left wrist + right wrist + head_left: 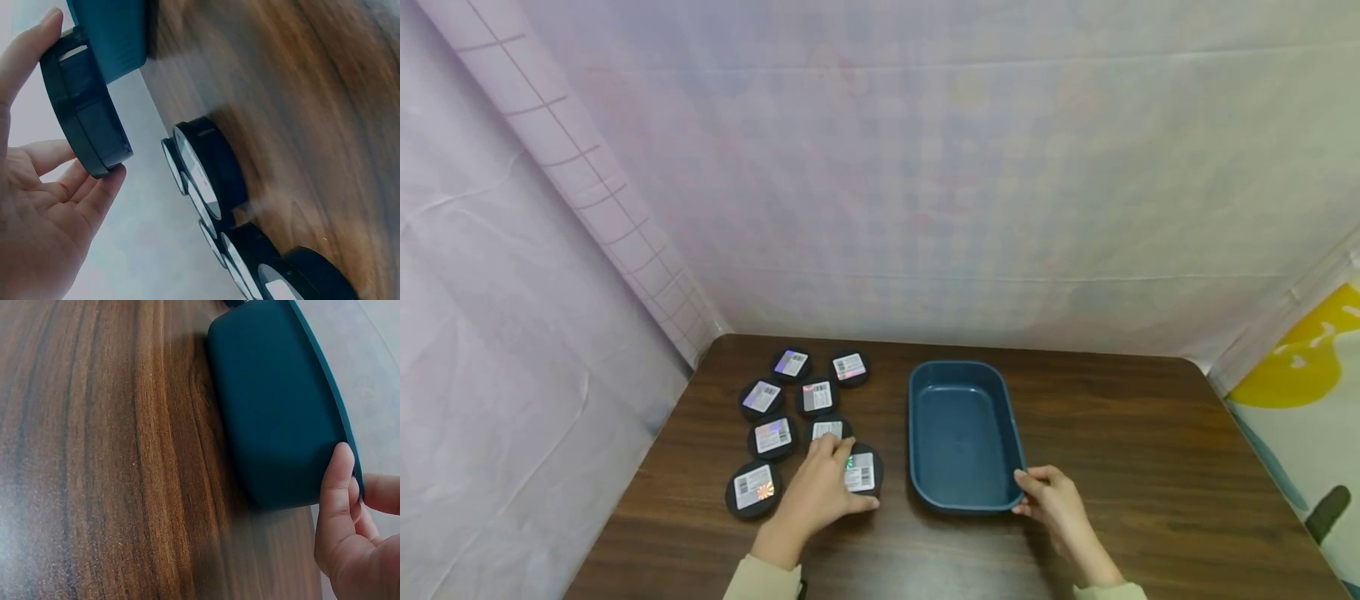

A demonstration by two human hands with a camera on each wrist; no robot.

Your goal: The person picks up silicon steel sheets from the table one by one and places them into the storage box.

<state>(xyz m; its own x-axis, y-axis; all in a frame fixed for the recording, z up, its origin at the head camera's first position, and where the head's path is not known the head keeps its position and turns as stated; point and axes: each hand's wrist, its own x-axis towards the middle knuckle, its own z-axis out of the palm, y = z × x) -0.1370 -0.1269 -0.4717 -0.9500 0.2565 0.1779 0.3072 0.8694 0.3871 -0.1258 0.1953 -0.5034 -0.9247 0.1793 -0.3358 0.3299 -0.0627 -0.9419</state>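
My left hand (822,498) grips a round black tub (862,472) with a white label on top, thumb on one side and fingers on the other. In the left wrist view this tub (87,106) is raised above the table, its ribbed side showing. My right hand (1062,510) pinches the near right corner of a blue rectangular bin (1015,429), thumb on one side of the rim and fingers on the other. The bin (269,406) stands upright on the table in the right wrist view. From above, its inside shows nothing in it.
Several more labelled black tubs (772,437) lie in two rough columns left of the bin; my left fingers partly cover one (827,428). The brown wooden table (1112,417) meets a pale patterned cloth (962,208) behind and a white sheet (512,375) at left.
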